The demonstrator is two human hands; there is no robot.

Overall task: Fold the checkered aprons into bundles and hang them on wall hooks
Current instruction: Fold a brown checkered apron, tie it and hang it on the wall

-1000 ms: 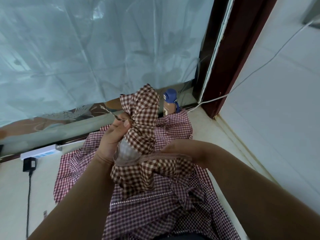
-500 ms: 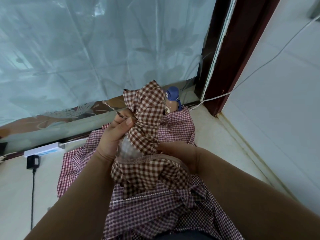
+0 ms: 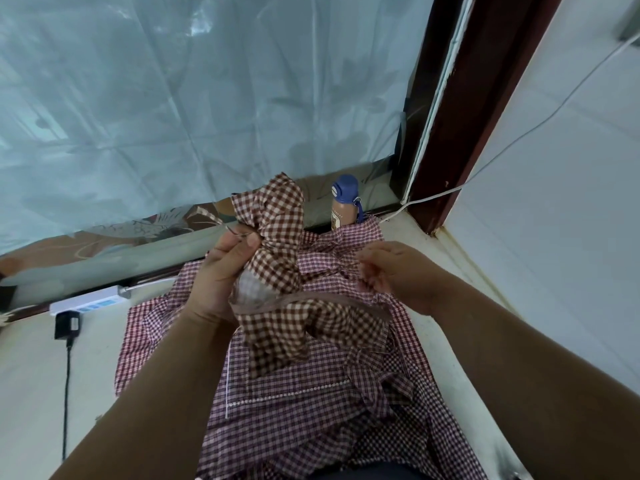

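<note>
**Bundle half-made, left hand holding it at the neck**

Left hand (image 3: 221, 275) is gripping the brown-and-cream checkered cotton apron (image 3: 277, 268) around its gathered middle. Fingers and thumb are curling round the cloth, and the thumb is pressing near a thin strap end (image 3: 232, 231) sticking out above it. Apron is hanging in the air, just above a second, finer maroon-and-white checkered apron (image 3: 294, 417) lying spread on the pale ledge (image 3: 31, 393).

Right hand (image 3: 398, 271) is sitting apart from the bundle, to its right, fingers loosely curling over the maroon cloth. Whether it is pinching a tie or nothing at all: cannot tell, the fingertips are blurring into the fabric.

Handling, as a judgement: thin woven cloth, light, fully limp, not fragile. Not slippery, but wanting to unroll wherever it is not being squeezed. Loose lower flap with the brown binding band (image 3: 311, 301) is sagging and fanning out to the right. Best hold is looking like the pinched neck where the left hand is, plus the strap for tying off and hooking. Grabbing the flap alone is likely to let the roll fall open.

Orientation: long axis is running roughly up-down in view, tilting slightly. Upper tip is pointing up and away from the person toward the translucent blue-grey plastic sheet (image 3: 207, 98); lower end is drooping toward the person. Brown bottle with a blue cap (image 3: 344, 206) is standing just behind the bundle's right side.
</note>
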